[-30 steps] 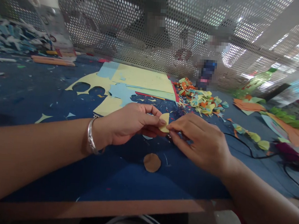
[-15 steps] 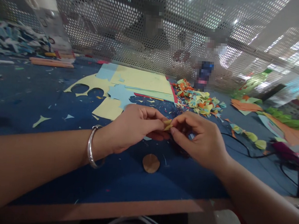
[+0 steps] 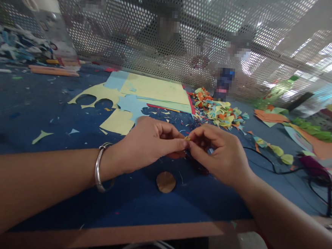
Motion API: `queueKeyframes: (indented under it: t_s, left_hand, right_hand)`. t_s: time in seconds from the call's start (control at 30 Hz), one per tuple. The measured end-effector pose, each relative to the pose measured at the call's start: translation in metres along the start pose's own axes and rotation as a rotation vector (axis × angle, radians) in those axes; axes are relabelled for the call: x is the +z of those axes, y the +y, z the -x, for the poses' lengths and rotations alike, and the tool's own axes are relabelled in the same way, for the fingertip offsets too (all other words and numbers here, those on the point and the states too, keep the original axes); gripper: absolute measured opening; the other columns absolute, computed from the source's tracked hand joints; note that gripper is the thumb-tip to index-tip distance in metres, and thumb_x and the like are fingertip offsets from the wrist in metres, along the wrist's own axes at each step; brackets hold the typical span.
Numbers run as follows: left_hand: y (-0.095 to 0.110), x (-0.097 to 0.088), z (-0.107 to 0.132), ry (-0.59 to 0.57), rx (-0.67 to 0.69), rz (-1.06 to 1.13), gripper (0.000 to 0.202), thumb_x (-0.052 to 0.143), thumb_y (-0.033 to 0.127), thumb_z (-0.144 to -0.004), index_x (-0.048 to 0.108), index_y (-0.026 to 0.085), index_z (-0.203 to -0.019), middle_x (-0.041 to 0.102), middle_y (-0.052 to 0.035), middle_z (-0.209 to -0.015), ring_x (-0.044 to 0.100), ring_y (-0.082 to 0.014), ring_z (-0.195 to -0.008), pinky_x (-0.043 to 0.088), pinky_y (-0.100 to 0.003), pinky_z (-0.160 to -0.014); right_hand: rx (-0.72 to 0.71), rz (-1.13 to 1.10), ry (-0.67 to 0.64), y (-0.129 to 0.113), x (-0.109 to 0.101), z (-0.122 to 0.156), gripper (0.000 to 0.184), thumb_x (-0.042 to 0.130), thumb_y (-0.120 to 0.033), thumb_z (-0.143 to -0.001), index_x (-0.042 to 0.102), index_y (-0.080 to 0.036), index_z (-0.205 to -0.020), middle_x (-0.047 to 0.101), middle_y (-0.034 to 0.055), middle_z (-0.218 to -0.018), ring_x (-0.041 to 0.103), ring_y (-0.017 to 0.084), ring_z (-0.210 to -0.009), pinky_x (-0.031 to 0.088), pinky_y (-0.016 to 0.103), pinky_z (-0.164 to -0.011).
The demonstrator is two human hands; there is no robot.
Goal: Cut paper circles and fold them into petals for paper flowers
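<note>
My left hand [image 3: 153, 142] and my right hand [image 3: 222, 153] meet over the blue table, thumbs and fingertips pinched together. Between them is a small folded piece of yellow paper [image 3: 187, 138], mostly hidden by the fingertips. A silver bangle [image 3: 98, 169] circles my left wrist. Just below my hands a round tan paper disc [image 3: 165, 182] lies flat on the table. Something dark, partly covered by my right hand, lies beneath it; I cannot make out what it is.
Yellow sheets [image 3: 157, 88] and a blue cut-out scrap [image 3: 132, 103] lie beyond my hands. A heap of folded colourful papers [image 3: 219, 109] is behind my right hand. A bottle [image 3: 54, 29] stands back left. A black cable [image 3: 268, 162] runs right. A perforated metal screen [image 3: 119, 22] closes the back.
My fingertips have closed further over the yellow paper, so less of it shows. The whole view has shifted slightly; the disc and scraps lie as before.
</note>
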State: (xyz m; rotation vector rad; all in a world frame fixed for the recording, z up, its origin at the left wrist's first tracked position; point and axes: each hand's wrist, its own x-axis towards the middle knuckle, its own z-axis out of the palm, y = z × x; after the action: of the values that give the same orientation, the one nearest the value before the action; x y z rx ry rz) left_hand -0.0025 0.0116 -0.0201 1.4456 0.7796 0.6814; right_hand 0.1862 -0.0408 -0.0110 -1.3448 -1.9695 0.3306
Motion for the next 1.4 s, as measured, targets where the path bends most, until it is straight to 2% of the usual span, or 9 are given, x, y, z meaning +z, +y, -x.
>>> queueKeyframes:
  t_s: [0.13,0.27,0.4,0.73,0.93,1.03,1.17,1.27,1.4]
  left_hand:
    - [-0.002,-0.002,-0.001,0.043,0.049,-0.091,0.018,0.076,0.033,-0.081,0.077,0.015,-0.080,0.078,-0.0040,-0.075,0.073,-0.0157,-0.074,0.060,-0.024,-0.071]
    - [-0.004,-0.004,-0.003,0.072,0.085,-0.053,0.021,0.078,0.037,-0.081,0.077,0.016,-0.084,0.078,-0.0027,-0.077,0.074,-0.0173,-0.078,0.061,-0.025,-0.072]
    - [-0.005,-0.004,-0.003,0.065,0.124,-0.036,0.024,0.077,0.040,-0.083,0.077,0.016,-0.088,0.079,-0.0028,-0.082,0.075,-0.0175,-0.083,0.061,-0.024,-0.074]
    - [-0.003,-0.004,-0.001,0.028,0.177,-0.169,0.021,0.067,0.037,-0.092,0.074,0.017,-0.093,0.078,-0.0024,-0.083,0.077,-0.0176,-0.083,0.062,-0.026,-0.079]
    - [-0.005,-0.004,0.000,0.007,0.233,-0.288,0.020,0.063,0.037,-0.094,0.073,0.019,-0.090,0.078,-0.0007,-0.082,0.076,-0.0159,-0.079,0.062,-0.024,-0.076]
    - [-0.005,-0.002,-0.001,0.004,0.218,-0.281,0.019,0.064,0.035,-0.093,0.072,0.018,-0.087,0.077,-0.0006,-0.079,0.076,-0.0151,-0.076,0.062,-0.023,-0.074]
    - [-0.007,0.000,-0.004,0.006,0.103,-0.137,0.017,0.068,0.031,-0.091,0.072,0.015,-0.085,0.077,-0.0014,-0.075,0.075,-0.0146,-0.073,0.061,-0.023,-0.072]
    - [-0.010,-0.002,-0.007,-0.034,0.044,-0.059,0.018,0.073,0.031,-0.086,0.072,0.014,-0.085,0.078,-0.0035,-0.077,0.075,-0.0155,-0.075,0.060,-0.024,-0.072]
    - [-0.013,-0.004,-0.009,-0.076,0.088,-0.126,0.022,0.074,0.035,-0.084,0.072,0.013,-0.083,0.077,-0.0054,-0.078,0.072,-0.0161,-0.072,0.058,-0.027,-0.070]
  right_hand:
    - [0.007,-0.019,-0.012,0.002,0.000,0.000,0.006,0.064,-0.019,-0.088,0.065,-0.018,-0.081,0.060,-0.0020,-0.070,0.052,0.009,-0.055,0.044,0.023,-0.051]
    - [0.031,-0.040,-0.020,0.004,0.000,0.001,0.003,0.067,-0.021,-0.088,0.067,-0.019,-0.088,0.062,-0.0013,-0.073,0.053,0.010,-0.057,0.046,0.023,-0.053]
    - [0.038,-0.071,-0.019,0.005,0.000,0.000,0.004,0.067,-0.021,-0.089,0.066,-0.019,-0.086,0.061,-0.0023,-0.070,0.053,0.009,-0.056,0.044,0.022,-0.051]
    - [0.055,-0.074,-0.005,0.003,-0.002,-0.001,0.008,0.066,-0.020,-0.089,0.065,-0.019,-0.081,0.059,-0.0033,-0.067,0.052,0.008,-0.055,0.042,0.021,-0.050]
    - [0.079,-0.107,0.039,0.003,0.000,-0.001,0.008,0.070,-0.025,-0.089,0.068,-0.018,-0.091,0.065,-0.0010,-0.073,0.056,0.010,-0.058,0.044,0.021,-0.051]
    - [0.066,-0.119,0.024,0.004,0.000,0.000,0.007,0.069,-0.024,-0.091,0.068,-0.018,-0.093,0.065,-0.0011,-0.074,0.055,0.009,-0.057,0.044,0.021,-0.051]
    - [0.028,-0.109,0.034,0.005,-0.001,-0.001,0.003,0.069,-0.019,-0.090,0.068,-0.018,-0.088,0.063,-0.0024,-0.072,0.053,0.008,-0.058,0.043,0.020,-0.052]
    - [0.033,-0.117,0.036,0.005,-0.002,-0.001,0.005,0.069,-0.019,-0.090,0.068,-0.017,-0.085,0.062,-0.0029,-0.070,0.053,0.008,-0.059,0.042,0.019,-0.052]
    - [0.069,-0.142,0.022,0.005,-0.002,-0.002,0.007,0.070,-0.021,-0.090,0.067,-0.017,-0.085,0.062,-0.0031,-0.069,0.051,0.007,-0.055,0.040,0.019,-0.048]
